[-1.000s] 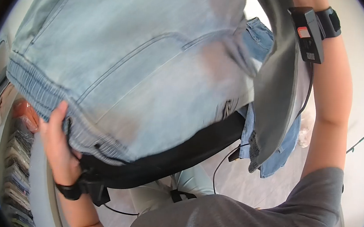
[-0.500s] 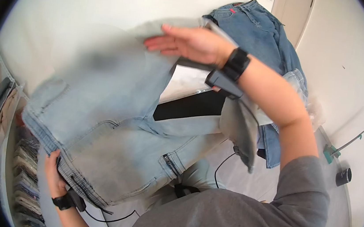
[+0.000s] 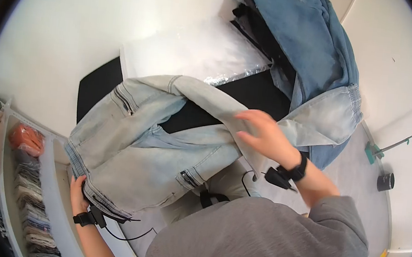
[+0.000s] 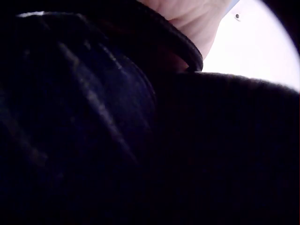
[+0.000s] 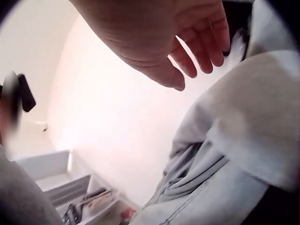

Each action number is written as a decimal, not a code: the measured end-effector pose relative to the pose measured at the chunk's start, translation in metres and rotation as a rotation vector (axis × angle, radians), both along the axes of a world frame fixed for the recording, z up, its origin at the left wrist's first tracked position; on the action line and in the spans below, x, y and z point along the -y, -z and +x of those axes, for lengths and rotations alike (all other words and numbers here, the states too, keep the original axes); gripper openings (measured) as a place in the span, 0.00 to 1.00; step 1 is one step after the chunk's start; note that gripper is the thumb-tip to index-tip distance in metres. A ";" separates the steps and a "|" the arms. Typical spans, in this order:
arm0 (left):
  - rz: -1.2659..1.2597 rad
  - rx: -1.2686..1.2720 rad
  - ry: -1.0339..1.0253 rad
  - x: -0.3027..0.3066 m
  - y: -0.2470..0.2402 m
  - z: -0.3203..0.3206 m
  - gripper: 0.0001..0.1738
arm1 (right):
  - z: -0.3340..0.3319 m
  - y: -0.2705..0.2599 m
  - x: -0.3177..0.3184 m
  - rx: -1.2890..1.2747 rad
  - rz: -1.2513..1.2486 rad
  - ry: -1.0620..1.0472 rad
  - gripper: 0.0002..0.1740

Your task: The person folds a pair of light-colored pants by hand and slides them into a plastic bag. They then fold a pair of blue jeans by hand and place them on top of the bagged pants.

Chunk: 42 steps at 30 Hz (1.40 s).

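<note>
A pale blue denim jacket (image 3: 136, 171) lies across the black-topped desk (image 3: 101, 85), beside a clear plastic bag (image 3: 189, 49) and darker blue denim (image 3: 306, 38). The left hand's (image 3: 78, 198) grip is narrow, holding the ribbed hem; the right hand's (image 3: 271, 141) is wide, over a sleeve. White shelving (image 3: 58, 175) with folded clothes (image 3: 36, 211) stands left, by white walls (image 3: 77, 19).

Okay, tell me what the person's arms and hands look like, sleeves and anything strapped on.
The left hand and right hand are gloveless. A short grey sleeve covers the upper right arm. Each wrist wears a black band and boxy black device; a thin black cable trails from the left one.
</note>
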<state>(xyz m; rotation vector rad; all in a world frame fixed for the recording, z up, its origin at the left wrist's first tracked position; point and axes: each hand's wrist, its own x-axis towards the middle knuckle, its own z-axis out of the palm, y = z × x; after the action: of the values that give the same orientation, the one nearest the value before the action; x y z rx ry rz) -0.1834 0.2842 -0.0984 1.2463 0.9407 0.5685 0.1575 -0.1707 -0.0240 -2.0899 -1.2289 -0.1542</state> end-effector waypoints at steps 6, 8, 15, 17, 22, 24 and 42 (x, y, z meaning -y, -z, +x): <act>-0.009 -0.034 -0.048 0.009 -0.007 0.005 0.29 | -0.035 0.063 0.091 -0.398 -0.364 0.552 0.21; -0.033 -0.068 -0.074 0.002 -0.001 0.000 0.31 | -0.043 0.114 0.101 -0.435 -0.292 0.497 0.26; -0.013 -0.003 -0.052 0.010 -0.006 0.003 0.25 | -0.020 0.107 0.081 -0.980 -0.110 0.325 0.20; -0.019 0.006 -0.033 0.007 -0.002 0.000 0.26 | -0.014 0.052 0.080 -1.029 -0.014 0.192 0.14; -0.028 0.019 -0.066 0.013 -0.008 0.006 0.24 | 0.027 -0.101 0.058 -1.047 0.695 0.080 0.15; -0.041 0.050 -0.055 0.010 -0.004 0.005 0.24 | 0.062 -0.139 0.033 -1.286 0.833 -0.159 0.18; -0.016 0.036 -0.031 0.012 -0.007 0.004 0.29 | 0.100 -0.060 0.104 -0.286 0.667 0.652 0.21</act>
<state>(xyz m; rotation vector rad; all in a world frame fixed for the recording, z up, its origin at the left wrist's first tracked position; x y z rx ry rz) -0.1794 0.2719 -0.0916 1.2054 0.9339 0.6049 0.2575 -0.2746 0.0359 -1.7462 -0.2293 -0.4675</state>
